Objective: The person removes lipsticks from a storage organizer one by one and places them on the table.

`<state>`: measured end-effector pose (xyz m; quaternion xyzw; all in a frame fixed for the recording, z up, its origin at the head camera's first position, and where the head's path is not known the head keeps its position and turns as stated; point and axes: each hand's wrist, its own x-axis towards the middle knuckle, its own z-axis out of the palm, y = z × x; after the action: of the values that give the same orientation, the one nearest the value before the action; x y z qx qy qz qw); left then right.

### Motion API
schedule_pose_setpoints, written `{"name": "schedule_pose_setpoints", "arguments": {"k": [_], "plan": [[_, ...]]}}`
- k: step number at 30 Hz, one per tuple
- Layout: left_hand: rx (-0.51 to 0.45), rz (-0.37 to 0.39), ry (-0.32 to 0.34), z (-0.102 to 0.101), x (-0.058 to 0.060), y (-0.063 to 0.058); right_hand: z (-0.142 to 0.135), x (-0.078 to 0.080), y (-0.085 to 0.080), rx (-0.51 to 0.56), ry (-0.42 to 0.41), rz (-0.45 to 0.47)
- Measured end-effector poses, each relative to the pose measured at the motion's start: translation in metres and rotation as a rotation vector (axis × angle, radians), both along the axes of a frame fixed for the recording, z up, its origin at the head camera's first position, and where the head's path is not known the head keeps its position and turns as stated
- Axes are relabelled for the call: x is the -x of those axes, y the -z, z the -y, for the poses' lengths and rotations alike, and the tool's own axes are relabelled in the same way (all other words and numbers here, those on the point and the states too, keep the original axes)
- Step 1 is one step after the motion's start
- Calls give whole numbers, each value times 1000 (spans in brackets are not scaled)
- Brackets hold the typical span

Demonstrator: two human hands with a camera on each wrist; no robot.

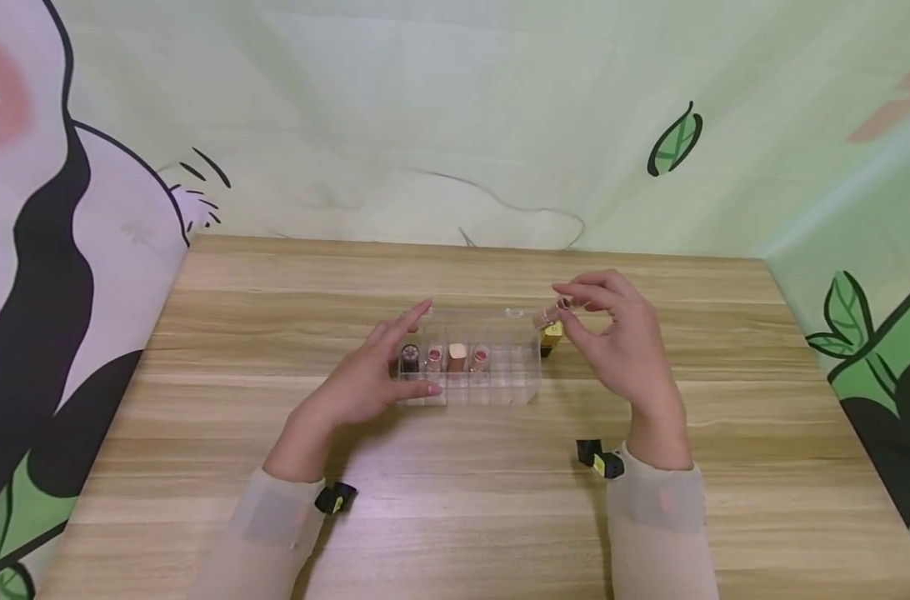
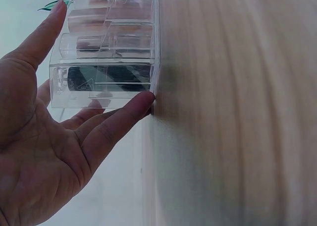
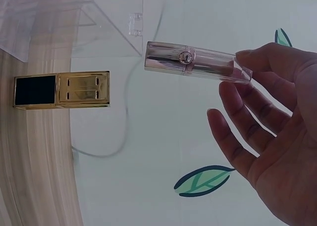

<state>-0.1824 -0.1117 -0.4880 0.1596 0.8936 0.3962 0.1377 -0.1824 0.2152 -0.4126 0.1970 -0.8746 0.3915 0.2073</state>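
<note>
A clear lipstick organizer [image 1: 500, 392] stands on the table, several lipsticks in its left compartments. My left hand [image 1: 368, 371] holds the organizer's left end, thumb at the front and fingers round the side and back. At that end sits a dark lipstick [image 1: 410, 358]; beside it are a clear-capped lipstick [image 1: 435, 358], a copper-brown one [image 1: 457, 358] and another clear-capped one [image 1: 481, 358]. My right hand [image 1: 612, 333] pinches a pink, clear-capped lipstick tube [image 3: 193, 62] by its capped end, tilted and raised near the organizer's right back corner. The compartments at the right end hold nothing.
A gold and black lipstick [image 3: 62, 89] stands upright on the table [image 1: 455, 517], just right of the organizer. Behind the table's back edge hangs a pale green printed cloth [image 1: 455, 125]. Black wrist cameras [image 1: 601, 460] sit at both sleeves.
</note>
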Motion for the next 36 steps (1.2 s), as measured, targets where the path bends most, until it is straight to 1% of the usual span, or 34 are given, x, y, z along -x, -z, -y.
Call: {"name": "schedule_pose_setpoints", "arguments": {"k": [11,21,36], "plan": [[3,-5,2,0,0,-1,-4,2,0,3,20,-8],[4,-10,6,0,0,0,-8,3,1,-17,71,23],[1,-1,5,0,0,1,-15,2,2,-29,107,48]]}}
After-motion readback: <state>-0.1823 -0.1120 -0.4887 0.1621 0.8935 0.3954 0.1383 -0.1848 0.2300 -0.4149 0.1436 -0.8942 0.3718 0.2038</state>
